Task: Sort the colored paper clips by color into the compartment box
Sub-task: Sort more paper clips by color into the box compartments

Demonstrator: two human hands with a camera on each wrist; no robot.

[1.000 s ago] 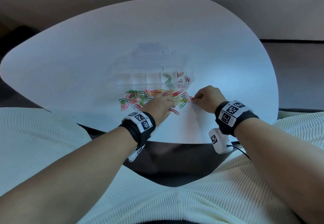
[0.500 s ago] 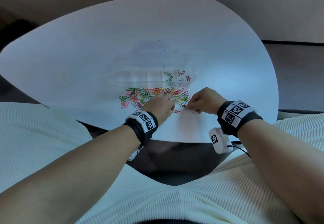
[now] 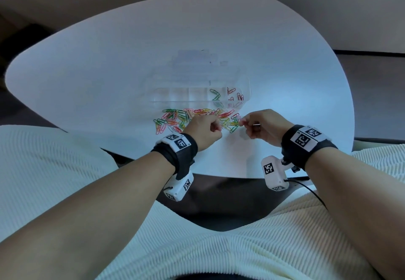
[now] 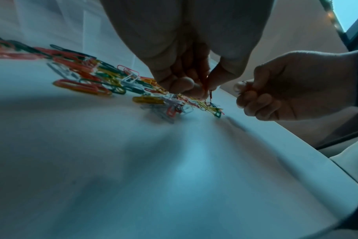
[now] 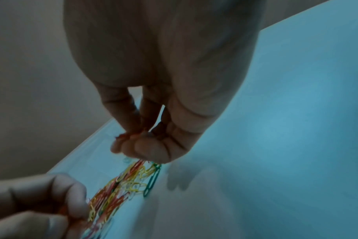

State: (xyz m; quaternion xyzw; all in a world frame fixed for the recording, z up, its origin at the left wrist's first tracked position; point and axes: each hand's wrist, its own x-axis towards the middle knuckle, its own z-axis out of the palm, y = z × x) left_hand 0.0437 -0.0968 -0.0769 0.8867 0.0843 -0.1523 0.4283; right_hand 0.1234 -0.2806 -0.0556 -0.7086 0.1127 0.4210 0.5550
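Note:
A pile of colored paper clips point(image 3: 192, 118) lies on the white table point(image 3: 109, 60), just in front of the clear compartment box point(image 3: 166, 99). Its right compartments hold green clips point(image 3: 215, 95) and red clips point(image 3: 238, 96). My left hand point(image 3: 203, 128) hovers over the pile's middle; in the left wrist view its thumb and fingers point(image 4: 202, 87) pinch a red clip point(image 4: 210, 95) that hangs down. My right hand point(image 3: 258, 124) is at the pile's right end, and its fingertips point(image 5: 141, 142) pinch red clips point(image 5: 131, 134) just above the table.
The table's near edge point(image 3: 219, 175) runs close under both wrists, with my lap in light ribbed cloth below it. The table is bare to the left, right and behind the box. A loose green clip point(image 5: 152, 179) lies at the pile's right edge.
Both hands have lifted off the pile. The left hand's fingers have curled onto a red clip, and the right hand has turned and risen with red clips pinched.

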